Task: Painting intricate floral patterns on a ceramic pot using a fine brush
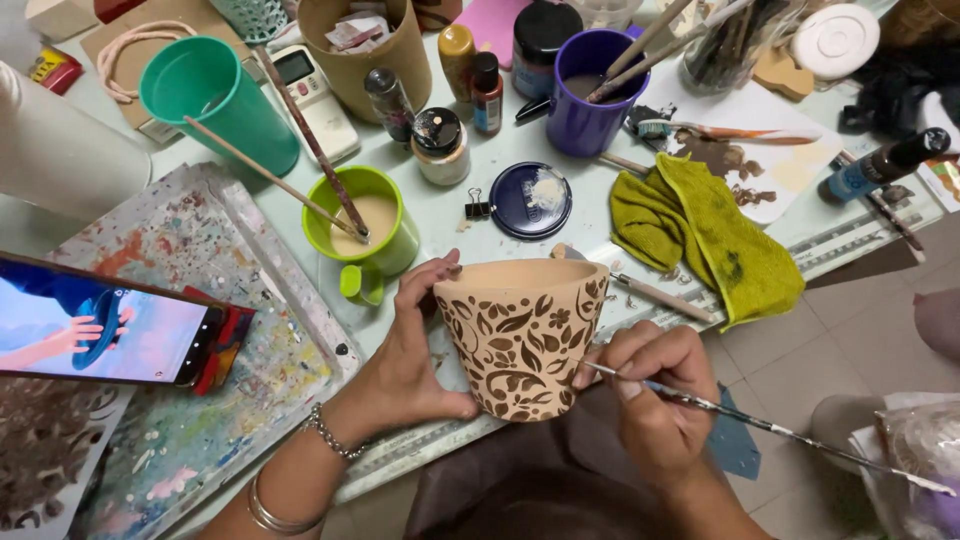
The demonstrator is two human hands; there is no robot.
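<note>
- Clutter behind the work: green mug (368, 222) holding cream paint and two brushes, purple cup (590, 90), blue lid (530, 200), crumpled olive cloth (705, 235), phone (105, 335) on a paint-spattered tray (240, 330)
- Terracotta pot (522, 335) sits at the worktop (450, 215) near edge, cream with brown leaf pattern
- Left hand (415, 355) grips the pot's side
- Right hand (655, 385) is closed around a thin paintbrush (760, 425), tip touching the pot

A pale green worktable (450, 215) fills most of the view; right of the table, grey floor tiles (820, 340) show under even light.
</note>
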